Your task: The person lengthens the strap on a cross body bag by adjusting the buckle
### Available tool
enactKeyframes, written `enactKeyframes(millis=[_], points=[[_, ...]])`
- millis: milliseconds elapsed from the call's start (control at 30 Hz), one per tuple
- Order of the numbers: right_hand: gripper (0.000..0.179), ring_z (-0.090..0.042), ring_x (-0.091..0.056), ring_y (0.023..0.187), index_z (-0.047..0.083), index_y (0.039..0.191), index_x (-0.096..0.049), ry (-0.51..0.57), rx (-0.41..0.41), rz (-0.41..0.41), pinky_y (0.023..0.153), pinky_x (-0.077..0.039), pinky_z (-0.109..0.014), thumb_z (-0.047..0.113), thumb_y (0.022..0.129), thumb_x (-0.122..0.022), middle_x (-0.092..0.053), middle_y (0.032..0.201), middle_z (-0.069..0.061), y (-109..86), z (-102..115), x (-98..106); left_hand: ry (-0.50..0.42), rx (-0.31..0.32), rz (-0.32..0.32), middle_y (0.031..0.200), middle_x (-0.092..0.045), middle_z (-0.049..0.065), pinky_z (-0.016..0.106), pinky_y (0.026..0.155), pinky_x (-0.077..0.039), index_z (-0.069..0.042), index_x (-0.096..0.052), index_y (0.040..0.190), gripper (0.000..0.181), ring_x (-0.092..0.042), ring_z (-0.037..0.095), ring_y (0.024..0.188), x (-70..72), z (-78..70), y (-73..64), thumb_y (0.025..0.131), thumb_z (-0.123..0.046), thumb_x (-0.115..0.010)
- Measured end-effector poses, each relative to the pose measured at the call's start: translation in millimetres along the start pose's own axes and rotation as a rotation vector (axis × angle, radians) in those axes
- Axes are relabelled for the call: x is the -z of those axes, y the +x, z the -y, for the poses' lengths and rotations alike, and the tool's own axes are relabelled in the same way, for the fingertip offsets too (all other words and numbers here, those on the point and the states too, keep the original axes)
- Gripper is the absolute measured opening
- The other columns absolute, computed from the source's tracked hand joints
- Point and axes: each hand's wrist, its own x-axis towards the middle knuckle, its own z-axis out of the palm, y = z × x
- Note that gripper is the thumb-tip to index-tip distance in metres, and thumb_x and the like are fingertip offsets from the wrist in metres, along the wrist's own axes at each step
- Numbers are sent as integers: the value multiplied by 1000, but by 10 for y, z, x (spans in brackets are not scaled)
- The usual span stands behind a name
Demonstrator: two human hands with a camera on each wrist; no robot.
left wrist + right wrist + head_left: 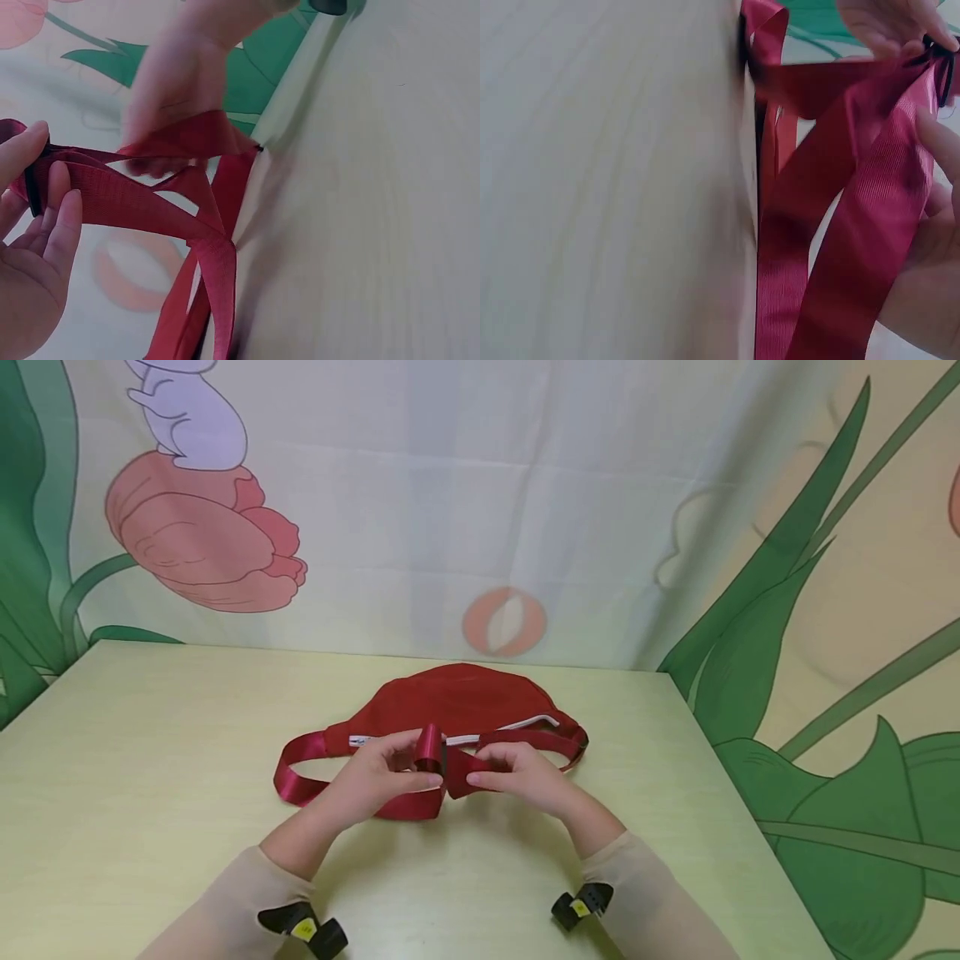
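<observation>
A red waist bag (pixel 461 697) with a white zipper lies on the table, its dark red webbing strap (pixel 298 779) looping toward me. In front of the bag, my left hand (pixel 375 774) pinches the strap where it passes through a black slider (pixel 32 187); a loop of webbing stands up at the fingertips. Close by on the right, my right hand (pixel 528 774) grips a stretch of the same strap between thumb and fingers. In the right wrist view the webbing (pixel 870 202) hangs in folds between the hands.
The pale wooden table (pixel 150 827) extends around the bag. Behind it hangs a printed cloth (pixel 390 527) with flowers and leaves. Black wrist cameras (pixel 303 928) are strapped over both beige sleeves (pixel 652 893).
</observation>
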Motion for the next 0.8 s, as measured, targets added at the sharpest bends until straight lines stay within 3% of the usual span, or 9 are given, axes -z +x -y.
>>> enactKeyframes(millis=[100,167,333,433,567,667,800], points=[[21,-15,-53,80,16,99,-66,-189,3,-13,69,-45,-31,28,83,-71,-62,87,6,-45,-76,75,-50,2,-54,100,-64,10,38,76,-53,-6,-58,123,46,-60,27,87,84,-48,-29,81,-14,-73],[21,-14,-53,78,17,99,-66,-258,-6,-36,68,-46,-30,28,83,-72,-61,86,7,-82,-136,144,-54,-20,-107,99,-63,10,37,73,-53,-7,-58,124,45,-58,27,84,151,-91,-51,81,-14,-73],[18,-19,-53,74,11,93,-65,-190,-89,-141,65,-47,-33,27,87,-66,-60,80,0,-195,-228,391,10,-74,-223,97,-63,8,30,67,-52,-12,-60,123,45,-57,26,82,300,-127,-80,80,-17,-74],[21,-22,-53,70,7,92,-65,-121,-120,-250,64,-48,-35,28,91,-62,-60,75,-5,-261,-182,559,84,-79,-232,90,-63,7,27,65,-51,-12,-62,119,43,-57,25,78,312,-72,-55,78,-17,-76],[26,-27,-57,68,7,95,-65,-115,-89,-350,62,-51,-38,33,92,-59,-61,77,-8,-306,24,747,176,-101,-194,91,-62,6,28,62,-50,-11,-63,118,43,-55,24,74,241,27,-4,77,-14,-77],[28,-27,-57,72,9,98,-62,-205,-56,-357,60,-52,-36,34,86,-67,-61,84,-8,-336,221,861,215,-137,-181,96,-61,4,28,63,-50,-11,-62,119,44,-55,23,76,184,71,32,78,-13,-77],[43,-25,-58,82,7,112,-54,-433,-45,-317,64,-53,-34,22,78,-76,-61,96,-10,-372,321,956,253,-177,-262,93,-62,3,27,61,-49,-13,-63,118,44,-55,21,75,196,56,47,77,-13,-77]])
